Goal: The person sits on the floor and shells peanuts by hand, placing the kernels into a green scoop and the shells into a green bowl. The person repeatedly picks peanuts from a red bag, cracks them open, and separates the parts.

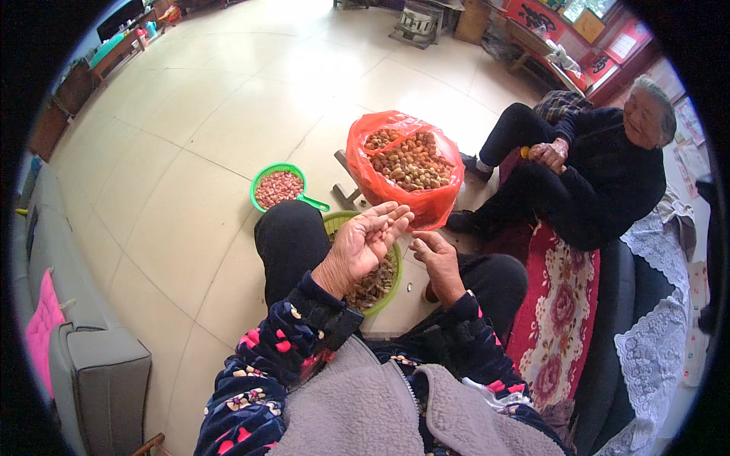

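My left hand (365, 242) is turned palm up with its fingers curled, and several small pink peanut kernels (376, 231) lie in it. Close to its right, my right hand (439, 259) has thumb and forefinger nearly together; whether something small is between them is not clear. Beneath my left hand, between my knees, is a yellow-green plastic basket (397, 279) of peanut shells (370, 290). Beyond my hands stands a red plastic bag (370, 188) full of unshelled peanuts (413, 162). Left of the bag, a green plastic strainer with a handle (305, 185) holds shelled pink peanuts (278, 190).
A person (599, 165) in dark clothes sits at the right with hands together. A floral red cover (556, 319) lies on the seat beside me. At the left is a grey sofa (102, 365) with a pink cushion (44, 328). A metal stove (419, 24) stands far back.
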`<control>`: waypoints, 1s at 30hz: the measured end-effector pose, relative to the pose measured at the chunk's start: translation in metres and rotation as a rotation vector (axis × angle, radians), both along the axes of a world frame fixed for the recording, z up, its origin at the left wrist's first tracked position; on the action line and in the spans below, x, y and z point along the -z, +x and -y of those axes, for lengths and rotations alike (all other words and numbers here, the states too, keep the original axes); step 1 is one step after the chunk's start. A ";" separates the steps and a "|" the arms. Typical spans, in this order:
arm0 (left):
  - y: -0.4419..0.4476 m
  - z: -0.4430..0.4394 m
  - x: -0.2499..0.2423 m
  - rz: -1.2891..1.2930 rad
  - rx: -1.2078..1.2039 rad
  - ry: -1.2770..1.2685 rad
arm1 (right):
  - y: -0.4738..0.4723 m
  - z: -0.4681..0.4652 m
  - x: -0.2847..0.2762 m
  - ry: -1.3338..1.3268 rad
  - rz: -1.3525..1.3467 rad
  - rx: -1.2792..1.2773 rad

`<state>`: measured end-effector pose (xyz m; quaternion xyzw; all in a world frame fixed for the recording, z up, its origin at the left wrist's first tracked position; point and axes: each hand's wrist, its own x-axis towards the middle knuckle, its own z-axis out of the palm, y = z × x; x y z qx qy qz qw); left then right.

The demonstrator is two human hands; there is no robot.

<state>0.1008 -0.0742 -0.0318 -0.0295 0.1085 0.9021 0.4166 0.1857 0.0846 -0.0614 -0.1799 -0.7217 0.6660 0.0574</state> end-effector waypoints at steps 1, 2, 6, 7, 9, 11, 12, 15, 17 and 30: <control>-0.003 0.001 -0.001 -0.004 -0.007 -0.009 | 0.000 0.000 -0.001 -0.004 0.009 -0.022; -0.006 0.002 -0.002 -0.007 -0.019 -0.026 | 0.000 0.000 -0.002 -0.019 -0.007 -0.039; -0.030 0.021 -0.010 -0.060 -0.120 -0.084 | 0.000 0.002 -0.003 -0.043 0.063 -0.099; -0.042 0.029 -0.013 -0.047 -0.173 -0.116 | 0.001 0.003 -0.003 -0.038 0.057 -0.116; -0.071 0.057 -0.020 -0.112 -0.211 -0.117 | 0.002 0.003 -0.004 -0.043 0.090 -0.135; -0.098 0.086 -0.021 -0.110 -0.263 -0.166 | 0.002 0.003 -0.003 -0.014 0.113 -0.147; -0.108 0.100 -0.017 -0.074 -0.312 -0.267 | 0.002 0.002 -0.003 -0.018 0.118 -0.158; -0.132 0.139 0.010 -0.034 -0.366 -0.369 | -0.001 0.003 0.001 -0.014 0.152 -0.189; -0.142 0.161 0.042 -0.005 -0.311 -0.369 | -0.003 0.005 0.005 0.016 0.184 -0.207; -0.207 0.181 0.090 -0.195 -0.134 -0.810 | -0.029 0.007 -0.013 0.338 0.185 -0.353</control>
